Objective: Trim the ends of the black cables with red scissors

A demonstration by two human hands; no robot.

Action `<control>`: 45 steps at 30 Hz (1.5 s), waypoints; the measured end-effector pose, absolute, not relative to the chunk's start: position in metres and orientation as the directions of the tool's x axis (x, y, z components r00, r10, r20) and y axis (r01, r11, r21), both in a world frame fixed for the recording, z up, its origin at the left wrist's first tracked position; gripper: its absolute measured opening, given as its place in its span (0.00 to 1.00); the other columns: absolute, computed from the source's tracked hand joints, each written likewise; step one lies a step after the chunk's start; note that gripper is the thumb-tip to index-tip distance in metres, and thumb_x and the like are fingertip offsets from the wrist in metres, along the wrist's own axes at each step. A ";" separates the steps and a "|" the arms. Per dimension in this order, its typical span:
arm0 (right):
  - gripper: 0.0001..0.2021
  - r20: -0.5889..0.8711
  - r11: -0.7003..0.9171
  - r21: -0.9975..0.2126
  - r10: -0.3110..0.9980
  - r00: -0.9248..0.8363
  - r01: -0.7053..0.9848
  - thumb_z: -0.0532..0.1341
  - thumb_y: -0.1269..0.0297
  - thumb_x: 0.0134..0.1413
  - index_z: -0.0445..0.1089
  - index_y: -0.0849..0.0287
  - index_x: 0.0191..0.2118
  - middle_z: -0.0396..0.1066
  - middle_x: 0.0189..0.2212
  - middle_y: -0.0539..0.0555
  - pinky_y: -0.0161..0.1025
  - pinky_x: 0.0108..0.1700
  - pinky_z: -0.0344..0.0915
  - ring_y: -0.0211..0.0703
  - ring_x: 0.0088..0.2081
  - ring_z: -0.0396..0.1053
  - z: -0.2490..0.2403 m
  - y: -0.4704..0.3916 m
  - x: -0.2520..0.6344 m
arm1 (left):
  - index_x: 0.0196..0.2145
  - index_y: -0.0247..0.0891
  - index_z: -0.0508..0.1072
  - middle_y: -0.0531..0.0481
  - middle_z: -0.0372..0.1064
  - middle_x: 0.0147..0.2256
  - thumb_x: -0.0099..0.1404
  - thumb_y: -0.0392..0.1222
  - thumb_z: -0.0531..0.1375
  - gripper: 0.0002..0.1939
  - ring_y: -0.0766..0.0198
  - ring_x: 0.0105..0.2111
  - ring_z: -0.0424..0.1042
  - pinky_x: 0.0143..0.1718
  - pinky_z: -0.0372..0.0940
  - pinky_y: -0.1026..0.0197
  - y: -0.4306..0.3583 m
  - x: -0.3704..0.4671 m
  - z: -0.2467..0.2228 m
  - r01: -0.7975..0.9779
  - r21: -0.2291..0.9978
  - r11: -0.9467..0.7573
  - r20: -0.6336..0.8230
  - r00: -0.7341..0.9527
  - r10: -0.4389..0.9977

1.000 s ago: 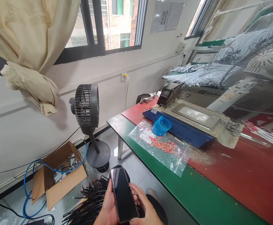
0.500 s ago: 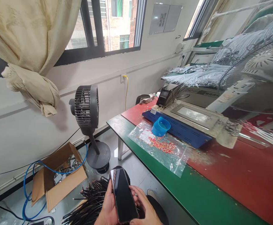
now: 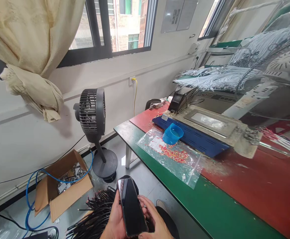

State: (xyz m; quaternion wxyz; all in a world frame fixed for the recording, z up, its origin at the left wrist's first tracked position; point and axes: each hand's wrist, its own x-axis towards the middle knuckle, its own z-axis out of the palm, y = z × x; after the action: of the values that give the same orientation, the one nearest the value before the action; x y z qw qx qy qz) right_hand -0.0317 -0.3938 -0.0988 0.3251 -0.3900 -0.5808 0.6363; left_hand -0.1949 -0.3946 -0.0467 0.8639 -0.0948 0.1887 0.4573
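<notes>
Smartphone (image 3: 132,207) held between both hands, long axis near to far.
The far end is canted slightly left; the worktop (image 3: 209,205) is situated to the right. The left edge is clamped in the left hand (image 3: 115,219); the right edge and near right corner are gripped by the right hand (image 3: 156,220). Neither grip is nearer; contact is made by both.

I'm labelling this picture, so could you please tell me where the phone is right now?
In the head view, the phone is at the bottom, just left of centre, held between the left hand and right hand.
</notes>
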 end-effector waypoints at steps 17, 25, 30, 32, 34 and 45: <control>0.51 -0.125 -0.138 -0.990 0.850 -0.511 0.014 0.69 0.43 0.27 0.55 0.55 0.60 0.52 0.61 0.61 0.44 0.57 0.58 0.58 0.60 0.54 -0.094 -0.392 -0.032 | 0.41 0.22 0.72 0.35 0.77 0.33 0.58 0.67 0.46 0.40 0.51 0.37 0.74 0.49 0.62 0.50 -0.395 -0.196 -0.054 -0.833 0.024 0.552 -0.398 0.499 0.770; 0.51 -0.143 -0.148 -0.989 0.855 -0.498 0.031 0.69 0.40 0.25 0.56 0.55 0.59 0.51 0.61 0.61 0.44 0.57 0.57 0.58 0.60 0.54 -0.096 -0.393 -0.032 | 0.42 0.20 0.71 0.36 0.76 0.37 0.57 0.67 0.46 0.41 0.54 0.37 0.74 0.45 0.63 0.56 -0.397 -0.197 -0.054 -0.827 0.030 0.561 -0.363 0.514 0.777; 0.51 -0.134 -0.137 -0.990 0.854 -0.503 0.030 0.69 0.41 0.26 0.55 0.56 0.60 0.51 0.61 0.62 0.44 0.57 0.57 0.58 0.60 0.53 -0.101 -0.392 -0.031 | 0.40 0.20 0.71 0.35 0.76 0.35 0.58 0.66 0.45 0.41 0.54 0.36 0.74 0.47 0.62 0.55 -0.396 -0.196 -0.051 -0.828 0.039 0.559 -0.353 0.512 0.783; 0.51 -0.132 -0.137 -0.990 0.854 -0.504 0.028 0.69 0.41 0.26 0.56 0.56 0.60 0.51 0.61 0.62 0.45 0.57 0.57 0.59 0.59 0.54 -0.102 -0.392 -0.031 | 0.40 0.20 0.72 0.35 0.76 0.35 0.58 0.66 0.45 0.40 0.54 0.35 0.74 0.48 0.62 0.54 -0.395 -0.196 -0.049 -0.828 0.047 0.559 -0.370 0.506 0.779; 0.51 -0.133 -0.139 -0.990 0.853 -0.504 0.026 0.69 0.42 0.25 0.56 0.55 0.60 0.52 0.61 0.62 0.47 0.57 0.57 0.60 0.59 0.55 -0.102 -0.392 -0.031 | 0.40 0.21 0.72 0.36 0.76 0.35 0.58 0.67 0.45 0.40 0.53 0.35 0.74 0.48 0.61 0.53 -0.395 -0.196 -0.048 -0.827 0.048 0.560 -0.374 0.505 0.778; 0.47 -0.164 -0.222 -0.973 0.863 -0.478 -0.066 0.64 0.36 0.32 0.57 0.53 0.60 0.58 0.58 0.60 0.48 0.54 0.60 0.60 0.55 0.61 -0.072 -0.392 -0.034 | 0.41 0.22 0.72 0.37 0.76 0.36 0.59 0.66 0.42 0.40 0.54 0.36 0.74 0.44 0.62 0.56 -0.397 -0.193 -0.041 -0.833 0.036 0.552 -0.314 0.515 0.797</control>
State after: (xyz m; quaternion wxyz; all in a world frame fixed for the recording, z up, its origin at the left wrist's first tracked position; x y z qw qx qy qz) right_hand -0.0337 -0.3920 -0.0721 0.3402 -0.3810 -0.5228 0.6825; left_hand -0.1933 -0.3969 -0.0412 0.8684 -0.0597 0.1487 0.4693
